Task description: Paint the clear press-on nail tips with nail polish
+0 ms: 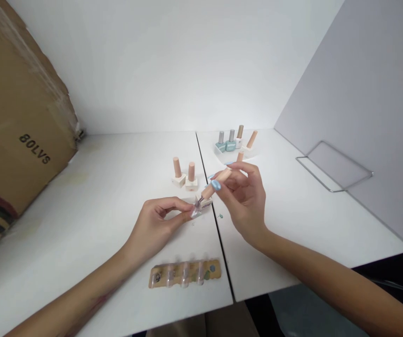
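Observation:
My left hand [157, 220] rests on the white table [99, 196], its thumb and fingers pinched on a small clear false nail tip [195, 212]. My right hand [245, 199] is closed round a beige nail polish brush cap [215, 183], held tilted, with the brush end touching the nail tip. A small polish bottle [206, 202] sits just behind the nail tip. Near the front edge lies a tan strip [184, 273] with several clear nail tips stuck on it.
Two beige-capped polish bottles [184, 174] stand behind my hands. Several more bottles, teal and white, [235, 140] are grouped farther back. A cardboard box [15, 126] fills the left side. A wire frame [333, 166] leans at the grey right partition.

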The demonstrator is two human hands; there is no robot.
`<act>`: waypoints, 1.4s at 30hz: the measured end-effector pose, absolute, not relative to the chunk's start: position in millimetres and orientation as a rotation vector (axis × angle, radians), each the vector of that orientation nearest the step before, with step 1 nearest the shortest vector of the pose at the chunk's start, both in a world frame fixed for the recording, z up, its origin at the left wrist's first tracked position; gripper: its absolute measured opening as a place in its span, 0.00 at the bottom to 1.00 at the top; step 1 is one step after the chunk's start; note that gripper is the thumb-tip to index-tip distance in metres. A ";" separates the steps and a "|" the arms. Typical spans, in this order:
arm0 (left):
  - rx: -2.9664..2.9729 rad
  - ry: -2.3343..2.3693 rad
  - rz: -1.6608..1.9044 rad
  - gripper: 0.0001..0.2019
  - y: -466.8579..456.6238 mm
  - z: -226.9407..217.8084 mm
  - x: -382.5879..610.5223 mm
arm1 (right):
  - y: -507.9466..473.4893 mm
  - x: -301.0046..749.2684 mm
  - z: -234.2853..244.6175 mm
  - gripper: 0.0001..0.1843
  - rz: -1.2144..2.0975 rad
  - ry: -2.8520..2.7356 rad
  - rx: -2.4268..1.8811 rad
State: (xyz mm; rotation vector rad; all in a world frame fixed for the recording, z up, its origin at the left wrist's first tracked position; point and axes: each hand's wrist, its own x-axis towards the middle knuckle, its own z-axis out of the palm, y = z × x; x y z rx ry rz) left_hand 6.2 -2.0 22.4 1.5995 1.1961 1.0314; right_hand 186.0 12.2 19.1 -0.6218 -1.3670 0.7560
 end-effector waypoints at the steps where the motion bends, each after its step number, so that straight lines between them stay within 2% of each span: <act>1: 1.601 1.201 1.028 0.04 -2.0 21.9 6.0 | 13.3 186.9 20.1 0.15 0.752 -1.326 -0.668; 4: 1.599 1.215 1.022 0.04 -2.2 20.8 5.9 | 15.0 189.9 21.9 0.15 0.725 -1.245 -0.729; 10: 1.619 1.199 1.037 0.04 -1.9 20.5 5.8 | 11.0 185.7 17.2 0.18 0.747 -1.425 -0.534; 17: 1.615 1.217 1.013 0.04 -2.1 18.6 5.6 | 16.1 189.0 21.4 0.15 0.680 -1.281 -0.721; 24: 1.604 1.193 1.040 0.04 -1.7 18.5 5.1 | 10.2 185.3 17.2 0.17 0.760 -1.460 -0.496; 30: 1.597 1.199 1.034 0.03 -1.5 16.1 3.7 | 15.7 189.1 21.3 0.15 0.694 -1.262 -0.679; 37: 1.576 1.181 1.028 0.03 -2.1 16.6 2.7 | 9.5 185.6 17.9 0.17 0.710 -1.459 -0.479; 42: 1.561 1.201 1.034 0.03 0.1 13.0 2.4 | 15.2 187.2 18.3 0.15 0.679 -1.335 -0.624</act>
